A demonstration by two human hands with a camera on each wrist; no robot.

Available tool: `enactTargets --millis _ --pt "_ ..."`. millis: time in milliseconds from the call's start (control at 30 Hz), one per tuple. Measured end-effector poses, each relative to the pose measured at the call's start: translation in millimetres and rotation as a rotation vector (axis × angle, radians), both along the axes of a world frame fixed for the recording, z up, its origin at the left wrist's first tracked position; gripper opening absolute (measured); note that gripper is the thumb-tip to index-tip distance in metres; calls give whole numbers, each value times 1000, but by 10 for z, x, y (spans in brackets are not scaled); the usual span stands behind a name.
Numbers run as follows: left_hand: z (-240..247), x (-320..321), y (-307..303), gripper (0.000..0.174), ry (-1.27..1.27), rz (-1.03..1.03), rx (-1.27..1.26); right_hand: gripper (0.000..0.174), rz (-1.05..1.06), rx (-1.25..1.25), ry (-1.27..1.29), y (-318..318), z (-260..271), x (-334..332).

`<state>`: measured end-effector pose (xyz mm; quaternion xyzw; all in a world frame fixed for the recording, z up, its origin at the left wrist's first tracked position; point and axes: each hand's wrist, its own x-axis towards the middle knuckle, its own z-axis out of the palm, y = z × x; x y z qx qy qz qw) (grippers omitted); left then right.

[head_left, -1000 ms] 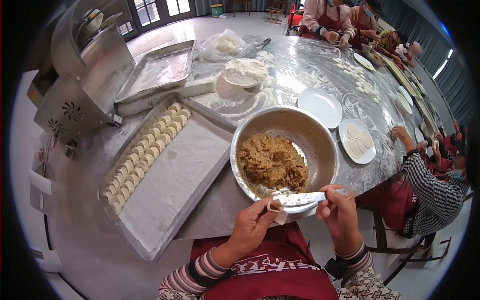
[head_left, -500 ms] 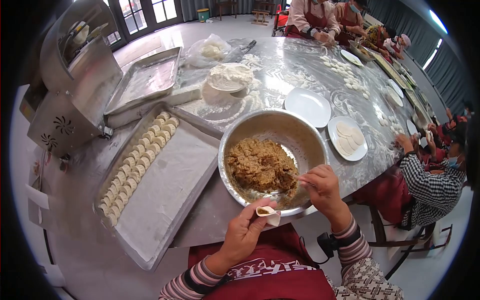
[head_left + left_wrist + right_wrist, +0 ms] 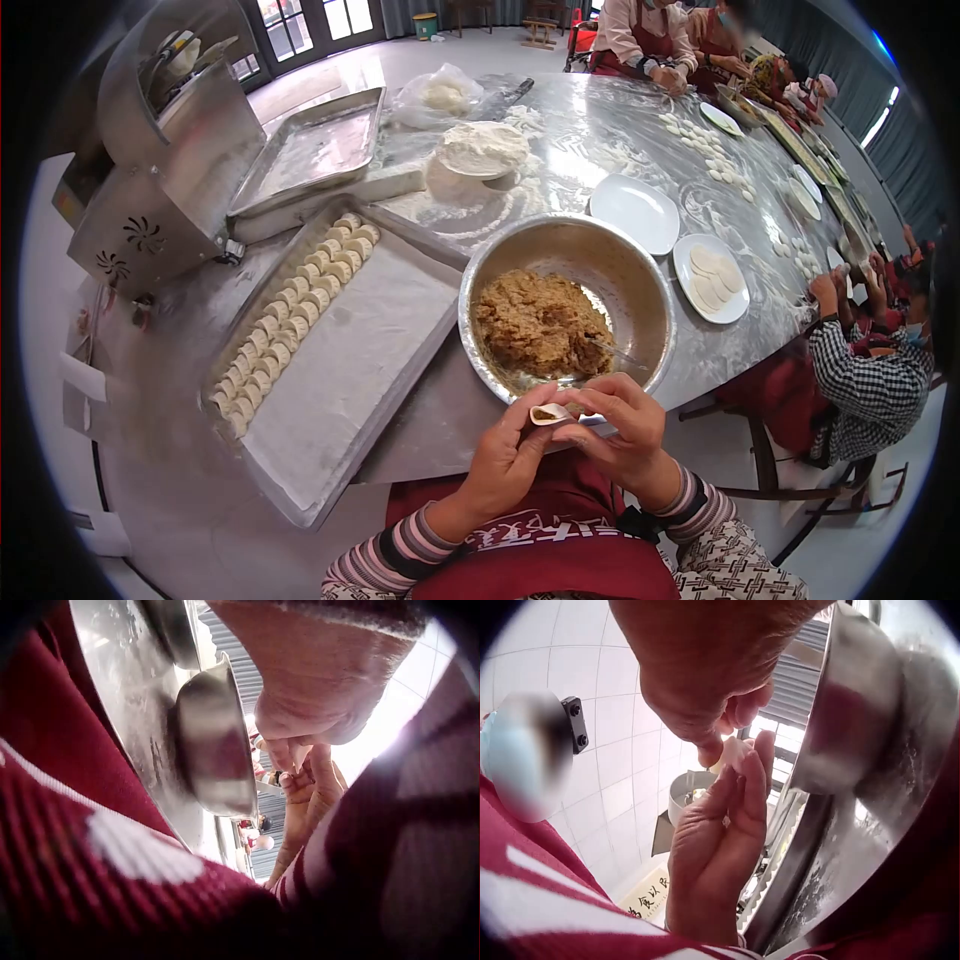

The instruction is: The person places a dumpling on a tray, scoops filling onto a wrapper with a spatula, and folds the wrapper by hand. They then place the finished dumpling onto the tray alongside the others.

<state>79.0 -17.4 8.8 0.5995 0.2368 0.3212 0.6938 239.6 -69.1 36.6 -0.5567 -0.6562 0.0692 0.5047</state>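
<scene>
Just in front of the steel bowl (image 3: 660,290), both hands hold a folded dumpling wrapper (image 3: 549,413) with brown filling showing in its opening. My left hand (image 3: 505,462) grips it from the left, thumb and fingers around it. The right hand (image 3: 628,432) pinches its right edge, fingertips close to the left ones. In the right wrist view the pale wrapper (image 3: 736,754) sits between the two hands' fingertips. A mound of minced filling (image 3: 545,320) lies in the bowl, and a flat-bladed spreader (image 3: 622,354) rests in it, leaning right.
To the left, a paper-lined tray (image 3: 350,375) carries rows of finished dumplings (image 3: 290,310). A plate of round wrappers (image 3: 713,282) and a bare white plate (image 3: 634,214) stand right of the bowl. Behind are a heap of flour (image 3: 483,148) and a metal tray (image 3: 315,150). Other people work at the right.
The right hand put the spreader into the filling, let go of it, and came to the wrapper in the left hand. The wrapper is now folded and pinched by both hands.
</scene>
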Motion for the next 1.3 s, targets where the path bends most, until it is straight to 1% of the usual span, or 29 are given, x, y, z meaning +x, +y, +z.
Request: enactTargets --millis 133,200,233,300,400,533,600,733,800,833,900,933,1000,1133,1200,1233,1300 --pt "-43 -17 2 43 -29 23 5 33 6 -14 1 30 -58 -58" --pt "-27 -24 7 43 -3 18 69 28 -9 13 -2 44 -96 -76" --pt "-24 -24 7 43 -3 19 69 28 -8 13 -3 60 -87 -77" --pt "-25 -19 -2 44 17 23 67 24 21 121 -87 96 -69 -72" --pt "-15 0 -13 46 -3 27 59 21 13 151 -117 99 -86 -79" --pt "-71 -9 0 48 -14 16 82 24 7 166 -159 114 -112 -89" --pt "-32 -26 7 50 57 -2 129 26 -47 133 -156 112 -85 -104" --pt "8 2 -5 53 39 26 127 27 20 163 -216 128 -70 -44" --pt "7 13 -3 55 34 54 208 26 59 177 -322 130 -13 -30" --pt "-8 11 8 55 35 54 207 26 59 176 -321 135 -2 -26" --pt "-43 -11 48 57 82 -19 360 27 101 210 -338 146 8 -23" --pt "-27 -21 76 57 82 -19 360 27 101 210 -337 143 -12 -33" --pt "21 -31 123 60 56 -141 331 29 67 158 -164 131 -74 -53" --pt "67 -36 63 64 107 -62 276 30 118 140 -174 138 -18 -37" --pt "50 -35 59 66 103 -72 202 31 98 16 -183 121 22 -47" --pt "39 -37 58 66 104 -71 201 31 100 15 -183 123 24 -41" --pt "17 -39 65 66 156 -53 310 30 147 -15 -180 130 29 -18"
